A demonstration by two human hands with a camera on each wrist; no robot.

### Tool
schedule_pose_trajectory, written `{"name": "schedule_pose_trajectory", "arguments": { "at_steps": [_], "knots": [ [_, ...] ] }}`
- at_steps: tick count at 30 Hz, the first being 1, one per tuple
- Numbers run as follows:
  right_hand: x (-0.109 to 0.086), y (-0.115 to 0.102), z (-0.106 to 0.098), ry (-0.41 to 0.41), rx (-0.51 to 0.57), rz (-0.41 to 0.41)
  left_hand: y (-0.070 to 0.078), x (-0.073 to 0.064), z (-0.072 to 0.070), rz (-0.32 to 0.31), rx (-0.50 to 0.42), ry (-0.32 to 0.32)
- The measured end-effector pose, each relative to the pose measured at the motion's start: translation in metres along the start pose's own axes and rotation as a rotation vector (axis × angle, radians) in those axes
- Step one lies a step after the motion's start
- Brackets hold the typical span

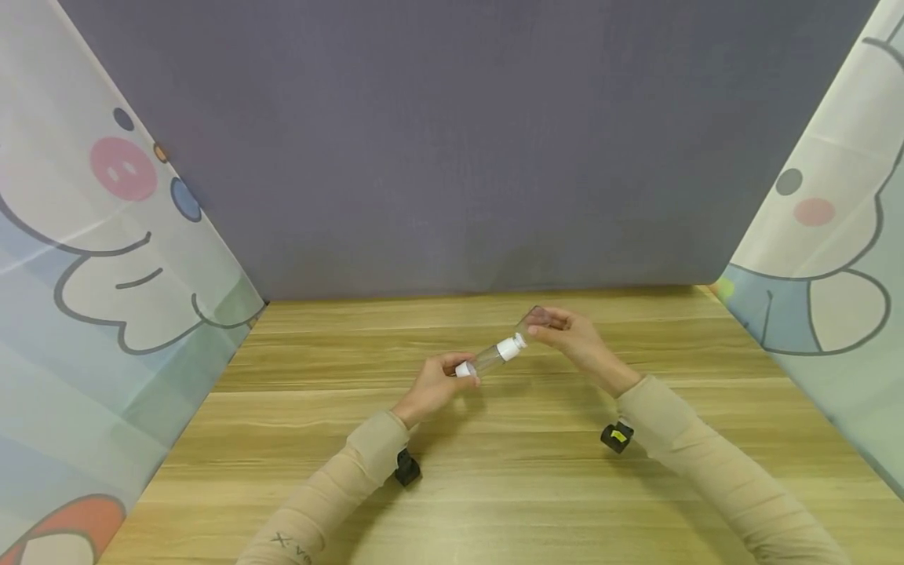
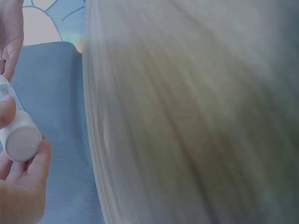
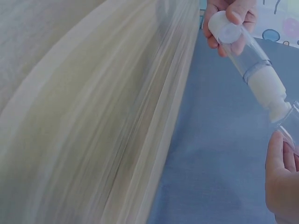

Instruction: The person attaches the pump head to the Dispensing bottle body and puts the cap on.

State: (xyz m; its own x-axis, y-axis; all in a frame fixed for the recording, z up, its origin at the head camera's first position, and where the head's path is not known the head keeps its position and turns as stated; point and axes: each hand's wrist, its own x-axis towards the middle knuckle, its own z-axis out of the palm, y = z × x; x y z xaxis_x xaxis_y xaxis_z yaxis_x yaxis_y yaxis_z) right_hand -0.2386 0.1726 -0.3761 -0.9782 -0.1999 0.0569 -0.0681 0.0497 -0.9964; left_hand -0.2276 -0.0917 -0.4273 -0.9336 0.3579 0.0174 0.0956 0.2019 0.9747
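Note:
Above the wooden table, my left hand (image 1: 432, 384) grips a clear pump bottle (image 3: 267, 86) by its white base (image 2: 23, 142). The bottle tilts, its white collar and pump head (image 3: 279, 108) pointing up and to the right. My right hand (image 1: 581, 345) pinches a clear cap (image 1: 531, 318) between thumb and fingers. In the right wrist view the cap's open end sits right at the pump head, overlapping its tip. Only part of the cap shows in that view. The bottle's clear body looks empty.
The wooden table (image 1: 494, 486) spreads beneath both hands. A grey panel (image 1: 466, 157) rises behind it, and cartoon-printed curtains (image 1: 56, 353) hang on both sides. A small black wrist camera (image 1: 407, 468) hangs under the left sleeve, another black camera (image 1: 617, 438) by the right one.

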Motion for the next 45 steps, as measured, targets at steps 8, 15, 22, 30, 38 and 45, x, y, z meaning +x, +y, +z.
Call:
{"name": "schedule_pose_trajectory", "arguments": {
  "at_steps": [8,15,22,30,38,45],
  "knots": [
    [0.001,0.004,0.006,-0.011,0.054,0.004,0.0,-0.001,-0.001,0.0,0.001,0.021],
    [-0.001,0.007,0.01,-0.021,0.051,0.021,0.001,-0.002,-0.002,-0.004,0.002,0.022],
    [-0.002,0.008,0.012,-0.006,0.133,0.077,-0.001,-0.003,-0.002,0.003,0.015,0.029],
    [-0.002,0.009,0.013,-0.027,0.211,0.057,-0.001,0.0,0.0,0.017,0.005,0.036],
    [-0.003,0.01,0.016,-0.051,0.206,0.042,0.001,-0.001,-0.001,0.011,0.014,0.02],
    [-0.003,0.01,0.019,-0.055,0.135,0.061,0.001,0.001,0.001,0.015,0.013,0.017]
  ]
}}
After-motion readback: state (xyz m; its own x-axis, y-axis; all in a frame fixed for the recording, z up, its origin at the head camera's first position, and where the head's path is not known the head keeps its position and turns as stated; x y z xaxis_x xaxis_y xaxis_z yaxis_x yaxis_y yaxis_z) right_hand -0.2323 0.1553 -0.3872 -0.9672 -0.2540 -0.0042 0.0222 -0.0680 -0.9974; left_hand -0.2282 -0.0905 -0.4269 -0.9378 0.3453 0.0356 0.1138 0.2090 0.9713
